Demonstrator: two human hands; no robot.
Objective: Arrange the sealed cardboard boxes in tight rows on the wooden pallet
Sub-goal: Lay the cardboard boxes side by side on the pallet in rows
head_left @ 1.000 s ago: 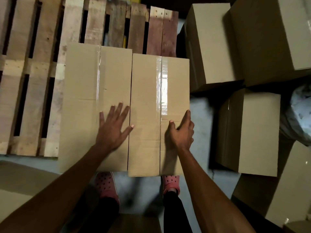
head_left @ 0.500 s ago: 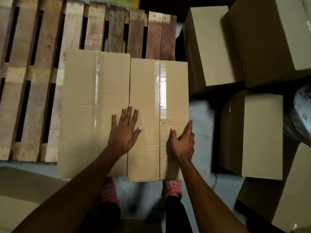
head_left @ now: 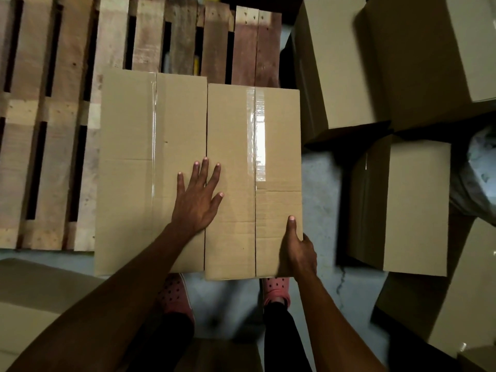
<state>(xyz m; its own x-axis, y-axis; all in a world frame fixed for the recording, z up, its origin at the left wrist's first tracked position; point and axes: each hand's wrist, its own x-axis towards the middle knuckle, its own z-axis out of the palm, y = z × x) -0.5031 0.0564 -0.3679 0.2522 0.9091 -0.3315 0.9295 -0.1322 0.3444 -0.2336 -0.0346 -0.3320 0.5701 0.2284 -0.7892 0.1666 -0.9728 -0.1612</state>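
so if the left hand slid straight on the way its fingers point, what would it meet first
Likely nothing soon: the left hand lies flat over the seam between the two boxes, fingers pointing up the right box. Past its far edge come bare pallet slats.

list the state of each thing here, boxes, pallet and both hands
left box: taped shut, lying on the pallet
right box: taped shut, tight against the left box, near end sticking out a little further
pallet: slats mostly bare
left hand: flat, fingers spread across the seam between the boxes
right hand: gripping the right box's near right edge
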